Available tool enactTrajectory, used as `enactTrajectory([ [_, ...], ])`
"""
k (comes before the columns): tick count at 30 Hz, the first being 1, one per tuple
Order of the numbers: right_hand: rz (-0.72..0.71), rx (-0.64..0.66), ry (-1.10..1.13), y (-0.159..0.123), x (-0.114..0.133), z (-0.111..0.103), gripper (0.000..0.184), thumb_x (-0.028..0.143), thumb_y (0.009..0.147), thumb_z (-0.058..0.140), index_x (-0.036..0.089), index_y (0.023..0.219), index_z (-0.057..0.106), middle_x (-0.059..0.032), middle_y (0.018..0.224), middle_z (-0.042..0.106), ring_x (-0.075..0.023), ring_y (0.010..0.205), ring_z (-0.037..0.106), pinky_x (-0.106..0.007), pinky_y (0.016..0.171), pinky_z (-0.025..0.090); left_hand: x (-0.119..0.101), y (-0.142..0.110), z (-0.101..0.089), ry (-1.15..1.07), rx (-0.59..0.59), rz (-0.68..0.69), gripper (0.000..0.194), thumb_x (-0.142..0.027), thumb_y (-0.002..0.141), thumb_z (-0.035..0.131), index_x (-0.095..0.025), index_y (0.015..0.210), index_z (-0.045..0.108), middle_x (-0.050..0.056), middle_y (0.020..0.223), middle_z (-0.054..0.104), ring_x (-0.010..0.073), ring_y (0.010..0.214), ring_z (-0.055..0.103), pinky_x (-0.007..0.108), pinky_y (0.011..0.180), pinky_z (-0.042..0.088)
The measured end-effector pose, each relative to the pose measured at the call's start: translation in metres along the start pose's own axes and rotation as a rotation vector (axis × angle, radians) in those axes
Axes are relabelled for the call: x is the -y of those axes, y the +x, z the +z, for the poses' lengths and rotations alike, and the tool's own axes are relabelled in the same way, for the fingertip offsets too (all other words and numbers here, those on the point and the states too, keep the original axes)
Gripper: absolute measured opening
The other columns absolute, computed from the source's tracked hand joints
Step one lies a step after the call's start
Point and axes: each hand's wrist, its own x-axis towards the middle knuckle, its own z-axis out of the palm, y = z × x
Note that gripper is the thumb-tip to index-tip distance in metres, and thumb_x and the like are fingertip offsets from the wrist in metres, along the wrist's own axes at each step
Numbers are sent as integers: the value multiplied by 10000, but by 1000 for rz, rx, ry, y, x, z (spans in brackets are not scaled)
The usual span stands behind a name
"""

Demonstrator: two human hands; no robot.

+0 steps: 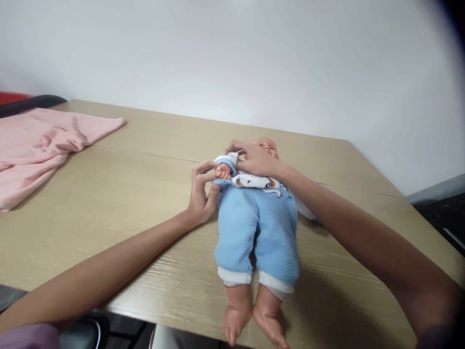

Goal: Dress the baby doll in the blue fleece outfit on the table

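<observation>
A baby doll [267, 145] lies on its back on the table, its bare feet toward me. It wears fuzzy light-blue trousers [238, 232] with white cuffs and a white-and-blue top [254, 181] with an animal print. My left hand [203, 191] is closed at the doll's small hand [223, 171], thumb and fingers pinching the blue cloth around it. Reaching across the doll's chest, my right hand [256, 157] has its fingers curled on the white-and-blue sleeve [228, 159] by that same doll hand. My right hand covers part of the doll's face and upper arm.
A crumpled pink cloth [39, 150] lies at the left of the wooden table [152, 189]. Behind it are a black-edged red object [14, 98] and a white wall. A dark chair [85, 332] stands below the front edge.
</observation>
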Motion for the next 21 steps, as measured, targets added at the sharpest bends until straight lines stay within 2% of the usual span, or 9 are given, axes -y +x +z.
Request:
enactTrajectory([
  [4,-25,-36,-188,-12,15,-1,188,217,930,667,247,1065,795,-68,1173,810,-288,1144,723,-436,1055,523,3,0,2,-90,-26,-154,239,-520,1170,447,-295,1195,525,98,1226,644,267,1210,648,512,1137,521],
  [6,18,-69,-210,-22,23,-2,176,297,990,689,245,1124,791,-83,1166,809,-286,1077,728,-424,996,538,1,4,3,-75,-35,-218,271,-546,1164,472,-286,1180,546,82,1174,625,252,1149,638,465,1093,533],
  [8,103,-78,-182,-33,31,-2,227,422,1031,712,245,1158,778,-84,1096,816,-283,989,721,-404,910,540,-3,8,3,-73,-53,-276,292,-566,1148,519,-279,1158,571,82,1219,598,244,1172,618,421,1074,532],
  [10,182,-42,-151,-42,37,-3,297,529,1048,709,246,1096,784,-68,983,812,-273,906,701,-380,822,512,-5,10,4,-80,-65,-365,311,-586,1135,546,-277,1155,580,81,1251,599,240,1203,608,393,1073,526],
  [12,211,19,-153,-47,39,-4,345,575,1045,704,243,1000,790,-49,907,792,-251,831,670,-362,753,465,-4,11,5,-95,-73,-479,325,-602,1132,551,-278,1148,572,64,1191,631,229,1172,618,373,1066,518],
  [15,205,29,-194,-48,32,-1,342,562,1024,715,237,933,768,-40,917,786,-242,827,658,-356,738,434,9,11,7,-153,-76,-615,347,-620,1117,573,-274,1114,545,19,1039,646,195,1029,636,337,991,524],
  [19,217,-149,-198,-45,7,8,301,529,1008,711,231,968,716,-53,980,781,-273,957,685,-367,832,466,34,18,9,-294,-44,-844,414,-643,1018,697,-266,1115,555,-4,942,671,168,849,635,289,777,532],
  [21,206,-196,-159,-46,-4,12,312,541,1019,689,231,979,693,-41,950,753,-266,942,677,-371,851,471,43,24,8,-351,8,-937,419,-614,967,761,-259,1096,581,1,931,695,166,822,645,277,730,534],
])
